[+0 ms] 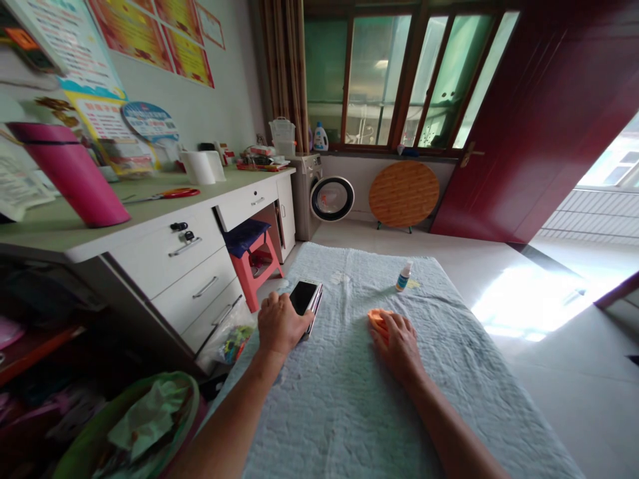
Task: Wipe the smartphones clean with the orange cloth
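Observation:
A white-framed phone with a dark screen [303, 297] lies at the left part of a table covered by a pale blue cloth [344, 372]; something thin and dark shows beneath its right edge. My left hand [282, 322] grips its near end, thumb along the right side. To the right, my right hand [398, 342] rests over a crumpled orange cloth [377, 319], its fingers curled on it. A small spray bottle with a blue label [403, 277] stands upright beyond my right hand, touching neither hand.
A desk [184, 199] with drawers runs along the left, bearing a pink thermos [80, 176] and scissors [177, 193]. A pink stool [257, 259] is under it. A green bin [187, 386] stands at lower left. A washing machine [305, 193] has its door open.

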Tool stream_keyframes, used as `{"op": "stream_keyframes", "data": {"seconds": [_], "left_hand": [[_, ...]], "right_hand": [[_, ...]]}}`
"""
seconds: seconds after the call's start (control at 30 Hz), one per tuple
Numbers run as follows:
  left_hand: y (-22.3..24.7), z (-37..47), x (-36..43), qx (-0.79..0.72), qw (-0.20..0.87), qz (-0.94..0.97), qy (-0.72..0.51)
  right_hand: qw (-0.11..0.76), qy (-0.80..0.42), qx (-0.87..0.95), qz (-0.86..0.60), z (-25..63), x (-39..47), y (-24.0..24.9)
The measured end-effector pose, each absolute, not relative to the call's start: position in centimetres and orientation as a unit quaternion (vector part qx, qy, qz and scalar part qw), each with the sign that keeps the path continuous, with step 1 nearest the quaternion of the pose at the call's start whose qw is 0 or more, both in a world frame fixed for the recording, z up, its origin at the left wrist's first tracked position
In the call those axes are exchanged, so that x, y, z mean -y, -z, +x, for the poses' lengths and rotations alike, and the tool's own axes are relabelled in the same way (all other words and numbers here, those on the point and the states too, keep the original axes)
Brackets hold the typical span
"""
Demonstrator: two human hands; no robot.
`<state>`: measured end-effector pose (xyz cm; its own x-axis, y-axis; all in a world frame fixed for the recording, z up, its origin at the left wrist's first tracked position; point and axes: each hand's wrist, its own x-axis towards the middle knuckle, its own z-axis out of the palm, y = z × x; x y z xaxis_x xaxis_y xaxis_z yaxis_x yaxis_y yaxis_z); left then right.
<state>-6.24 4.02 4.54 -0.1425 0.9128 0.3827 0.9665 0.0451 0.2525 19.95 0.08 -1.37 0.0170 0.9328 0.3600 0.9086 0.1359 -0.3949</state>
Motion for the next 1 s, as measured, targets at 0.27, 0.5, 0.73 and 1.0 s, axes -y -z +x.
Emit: {"op": "stream_keyframes", "data": {"seconds": [0.27,0.5,0.73,1.0], "left_hand": [[-6.2,-5.5,-2.5,0.68,0.119,-0.677,0.255],[-6.3,-0.3,-0.2,0.617,-0.021,-0.746,0.249],[-4.0,3.1,0.0,0.626,-0.015,-0.759,0.181],[-1.8,4.0,-0.6,0.64,-0.018,-0.749,0.172]], "right_hand": [[0.318,-0.013,0.708,-0.63,20.4,-0.6,2.2],[0.404,-0.019,0.656,-0.637,21.2,-0.8,1.8],[0.408,-0.025,0.643,-0.648,22.0,-0.5,1.1],[0.284,-0.038,0.693,-0.661,21.8,0.0,1.5]]}}
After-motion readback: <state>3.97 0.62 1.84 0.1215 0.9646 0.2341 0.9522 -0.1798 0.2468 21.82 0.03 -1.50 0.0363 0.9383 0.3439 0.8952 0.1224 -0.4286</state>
